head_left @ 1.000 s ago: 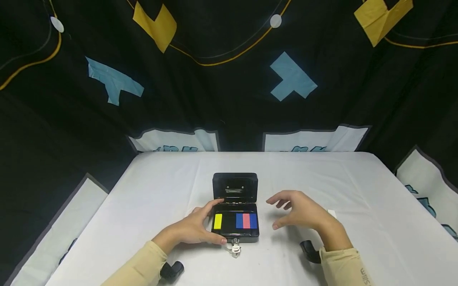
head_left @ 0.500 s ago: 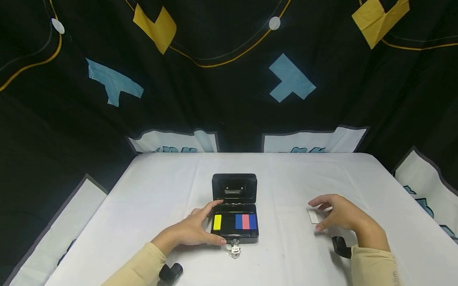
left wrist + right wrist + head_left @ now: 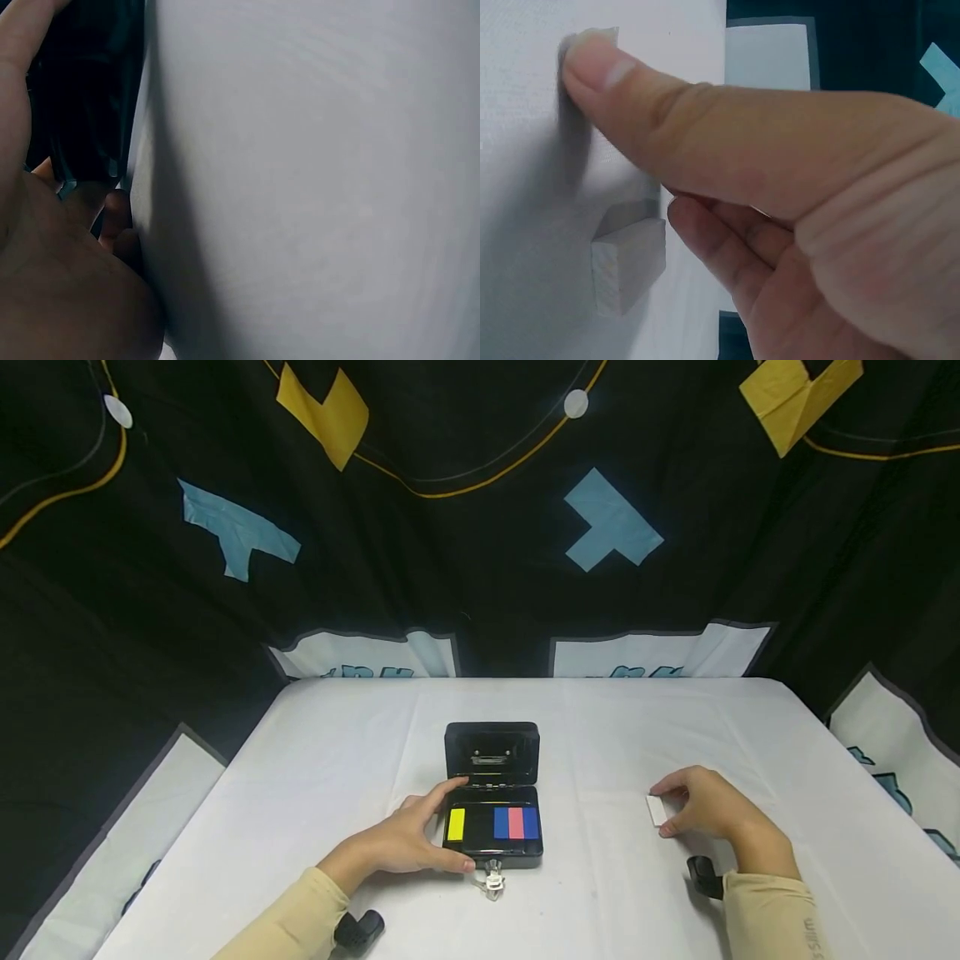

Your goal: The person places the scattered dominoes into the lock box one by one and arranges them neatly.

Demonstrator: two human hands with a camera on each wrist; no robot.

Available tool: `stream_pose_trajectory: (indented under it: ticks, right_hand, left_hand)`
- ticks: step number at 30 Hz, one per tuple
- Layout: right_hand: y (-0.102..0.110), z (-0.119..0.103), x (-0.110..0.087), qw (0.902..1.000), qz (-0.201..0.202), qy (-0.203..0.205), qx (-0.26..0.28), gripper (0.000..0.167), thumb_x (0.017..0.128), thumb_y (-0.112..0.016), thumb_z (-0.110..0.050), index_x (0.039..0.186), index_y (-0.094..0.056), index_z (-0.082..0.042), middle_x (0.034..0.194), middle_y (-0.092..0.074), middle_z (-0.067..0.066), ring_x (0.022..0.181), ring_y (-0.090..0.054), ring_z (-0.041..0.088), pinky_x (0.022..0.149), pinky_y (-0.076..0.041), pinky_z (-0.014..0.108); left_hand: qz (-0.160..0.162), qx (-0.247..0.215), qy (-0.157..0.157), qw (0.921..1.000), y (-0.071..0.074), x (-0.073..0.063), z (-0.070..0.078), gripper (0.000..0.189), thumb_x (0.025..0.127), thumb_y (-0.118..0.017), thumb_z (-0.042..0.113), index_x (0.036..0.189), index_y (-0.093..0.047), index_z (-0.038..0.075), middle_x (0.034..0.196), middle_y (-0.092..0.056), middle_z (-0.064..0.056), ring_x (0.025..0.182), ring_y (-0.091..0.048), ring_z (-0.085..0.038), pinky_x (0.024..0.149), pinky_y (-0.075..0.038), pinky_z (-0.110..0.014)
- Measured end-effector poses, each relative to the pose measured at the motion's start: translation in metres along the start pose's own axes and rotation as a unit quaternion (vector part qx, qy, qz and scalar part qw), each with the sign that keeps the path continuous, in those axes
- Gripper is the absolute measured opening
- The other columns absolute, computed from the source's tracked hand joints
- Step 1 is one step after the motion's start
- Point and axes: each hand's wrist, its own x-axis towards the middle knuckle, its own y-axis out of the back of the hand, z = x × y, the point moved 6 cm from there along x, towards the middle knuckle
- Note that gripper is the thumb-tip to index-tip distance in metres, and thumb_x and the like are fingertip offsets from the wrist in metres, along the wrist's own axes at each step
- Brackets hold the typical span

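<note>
A black cash box stands with its lid raised in the head view. My left hand grips its left side, thumb at the front edge and a finger by the hinge. Inside lie a yellow block at the left and a pink block between two blue ones at the right. To the right of the box, my right hand pinches a white block between thumb and finger, low at the table. The right wrist view shows a second white block below the thumb; the held one is mostly hidden.
Silver keys hang at the box's front lock. White cloth covers the table. A dark patterned curtain stands behind it. Small black devices are worn on both wrists.
My right hand has moved right from beside the box to the white block and drawn its thumb and finger in on it. The left hand and the box have stayed in place.
</note>
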Motion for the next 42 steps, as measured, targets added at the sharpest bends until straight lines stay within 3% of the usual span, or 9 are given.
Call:
stream_pose_trajectory:
  ticks: [7,13,21,33,37,42]
  right_hand:
    - [-0.002,-0.003,0.001,1.0000,0.005,-0.007,0.005,0.054,0.062,-0.098,-0.021,0.107,-0.076,-0.002,0.107,-0.068,0.011,0.097,-0.058,0.029,0.087,-0.049,0.049]
    - [-0.003,-0.016,0.003,0.9993,0.020,0.020,0.027,0.049,0.065,-0.096,-0.026,0.105,-0.076,-0.007,0.103,-0.067,0.006,0.094,-0.057,0.026,0.080,-0.050,0.042]
    - [-0.020,-0.058,0.012,0.9944,0.018,0.082,0.064,0.042,0.066,-0.095,-0.021,0.102,-0.076,-0.010,0.099,-0.067,0.002,0.095,-0.057,0.024,0.080,-0.050,0.040]
    - [-0.050,-0.114,0.017,0.9858,0.019,0.140,0.090,0.045,0.066,-0.096,-0.030,0.103,-0.076,-0.017,0.103,-0.069,-0.007,0.100,-0.059,0.021,0.088,-0.051,0.046]
    - [-0.067,-0.137,0.017,0.9824,-0.003,0.167,0.084,0.044,0.067,-0.096,-0.031,0.104,-0.076,-0.018,0.103,-0.070,-0.009,0.101,-0.060,0.020,0.092,-0.050,0.048]
    - [-0.088,-0.166,0.019,0.9699,-0.017,0.238,0.049,0.042,0.071,-0.094,-0.030,0.105,-0.076,-0.013,0.101,-0.071,-0.007,0.096,-0.063,0.016,0.090,-0.052,0.041]
  left_hand:
    - [0.001,-0.003,0.002,1.0000,0.000,-0.001,-0.001,0.111,0.060,-0.092,0.058,0.152,-0.030,0.052,0.149,-0.041,-0.013,0.135,-0.037,-0.033,0.102,-0.029,-0.073]
    - [0.003,0.004,-0.001,1.0000,0.001,-0.001,-0.001,0.112,0.060,-0.092,0.059,0.152,-0.030,0.051,0.147,-0.042,-0.013,0.132,-0.038,-0.032,0.101,-0.031,-0.072]
    - [-0.004,0.004,-0.007,1.0000,0.001,-0.003,0.002,0.112,0.061,-0.091,0.058,0.154,-0.029,0.050,0.148,-0.040,-0.014,0.134,-0.036,-0.031,0.102,-0.031,-0.071]
    - [-0.005,0.008,0.002,1.0000,0.000,-0.004,0.002,0.112,0.061,-0.091,0.059,0.154,-0.028,0.051,0.147,-0.040,-0.015,0.132,-0.038,-0.033,0.100,-0.032,-0.073]
    - [-0.009,0.011,0.002,0.9999,0.000,-0.003,0.003,0.112,0.062,-0.090,0.059,0.154,-0.027,0.050,0.146,-0.040,-0.015,0.132,-0.038,-0.033,0.100,-0.032,-0.073]
    - [-0.012,0.015,-0.004,0.9998,-0.001,-0.004,0.003,0.112,0.063,-0.089,0.060,0.155,-0.026,0.049,0.146,-0.040,-0.016,0.133,-0.038,-0.035,0.099,-0.032,-0.074]
